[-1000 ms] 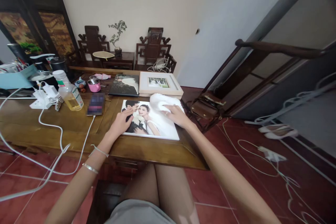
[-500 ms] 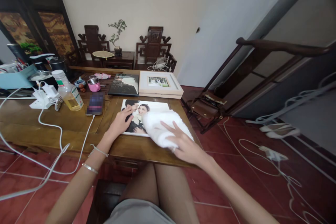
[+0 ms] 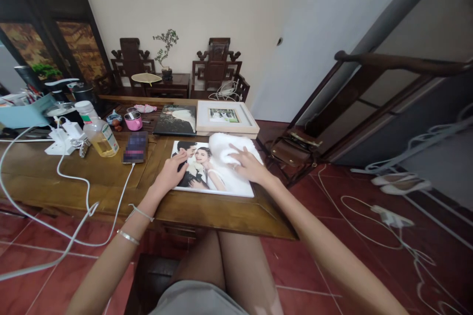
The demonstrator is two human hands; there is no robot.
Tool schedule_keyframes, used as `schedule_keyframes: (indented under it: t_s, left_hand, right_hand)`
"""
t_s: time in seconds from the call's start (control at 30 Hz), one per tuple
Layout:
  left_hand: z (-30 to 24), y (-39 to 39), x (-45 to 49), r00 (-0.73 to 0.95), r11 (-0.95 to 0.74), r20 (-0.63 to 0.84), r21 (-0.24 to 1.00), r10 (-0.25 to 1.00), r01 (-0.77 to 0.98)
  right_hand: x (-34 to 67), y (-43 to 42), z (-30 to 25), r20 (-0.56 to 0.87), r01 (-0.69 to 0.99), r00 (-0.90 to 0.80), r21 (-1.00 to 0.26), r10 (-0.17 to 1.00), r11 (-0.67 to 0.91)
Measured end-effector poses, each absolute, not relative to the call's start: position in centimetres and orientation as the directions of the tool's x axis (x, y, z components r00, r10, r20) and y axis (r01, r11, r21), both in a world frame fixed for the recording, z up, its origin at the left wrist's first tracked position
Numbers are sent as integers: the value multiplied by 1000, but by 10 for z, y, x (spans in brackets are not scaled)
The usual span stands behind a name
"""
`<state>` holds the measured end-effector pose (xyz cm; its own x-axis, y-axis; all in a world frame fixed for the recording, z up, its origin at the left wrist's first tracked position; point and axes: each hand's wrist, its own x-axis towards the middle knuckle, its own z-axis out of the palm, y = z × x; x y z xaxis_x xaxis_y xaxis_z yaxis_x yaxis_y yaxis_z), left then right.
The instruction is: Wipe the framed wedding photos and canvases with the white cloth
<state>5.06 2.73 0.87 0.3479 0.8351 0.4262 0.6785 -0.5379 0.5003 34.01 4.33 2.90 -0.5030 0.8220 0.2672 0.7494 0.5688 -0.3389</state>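
Note:
A large photo panel (image 3: 197, 177) with a couple pictured on it lies flat on the wooden table in front of me. My left hand (image 3: 172, 170) rests on its left part, fingers stretched out, holding nothing. On the panel's upper right lies a fluffy white towel (image 3: 221, 145), bunched up and covering that corner. My right hand (image 3: 251, 165) has hold of the towel from above, its fingers spread over the folds. The thumb side is partly sunk in the cloth.
Behind the panel lie a dark photo board (image 3: 175, 120) and a pale framed picture (image 3: 223, 115). To the left are a phone (image 3: 135, 147) on a white cable, a bottle (image 3: 101, 135), a pink cup (image 3: 133, 122) and a power strip (image 3: 61, 141). A wooden chair (image 3: 295, 150) stands right.
My right hand and the towel have moved away from me, toward the panel's far edge. The panel's lower right part is now uncovered. My left hand has stayed in place.

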Motion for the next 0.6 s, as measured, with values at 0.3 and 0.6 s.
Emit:
schedule_keyframes:
  t_s: [0.3, 0.6]
  left_hand:
    - [10, 27, 53, 346, -529, 420, 482, 839, 698]
    - [13, 26, 51, 361, -540, 415, 487, 835, 687]
  right_hand:
    - [349, -98, 37, 199, 623, -703, -290, 683, 726]
    - [347, 18, 30, 212, 721, -579, -319, 788, 615]
